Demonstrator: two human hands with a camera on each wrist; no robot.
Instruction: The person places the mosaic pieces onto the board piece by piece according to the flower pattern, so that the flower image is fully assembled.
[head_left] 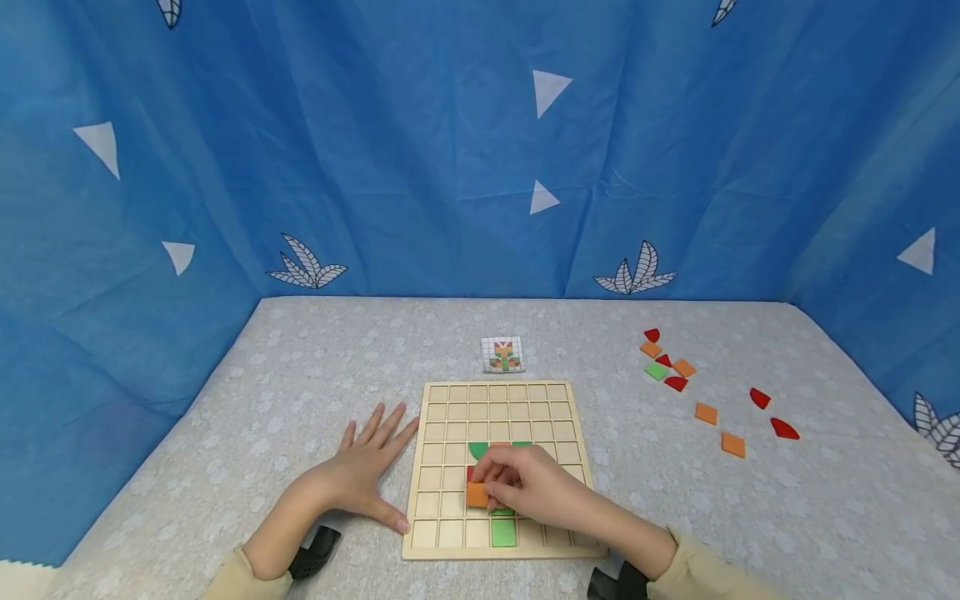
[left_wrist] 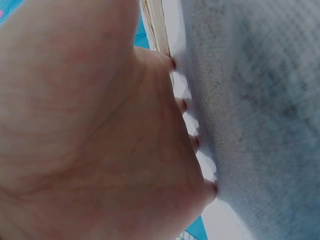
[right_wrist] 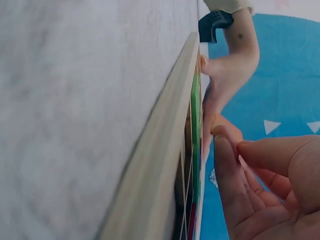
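My right hand point(head_left: 528, 487) pinches an orange square tile point(head_left: 476, 496) between thumb and fingers, over the lower middle of a wooden grid board point(head_left: 435, 552). In the right wrist view the tile point(right_wrist: 230, 126) stands tilted off the board at the fingertips. Near the hand, a green square point(head_left: 503, 533) lies in the bottom row, and a green rounded piece point(head_left: 477, 451) and a bit of red point(head_left: 470, 473) show in other cells. The right hand hides part of the pattern. My left hand point(head_left: 365, 472) lies with fingers spread on the cloth, its thumb at the board's left edge.
A small pattern card point(head_left: 502, 354) lies behind the board. To the right are scattered loose pieces: orange squares point(head_left: 733, 444), red rounded pieces point(head_left: 784, 429) and a green square point(head_left: 657, 371). A blue curtain point(head_left: 450, 167) hangs behind the cloth-covered table point(head_left: 315, 350).
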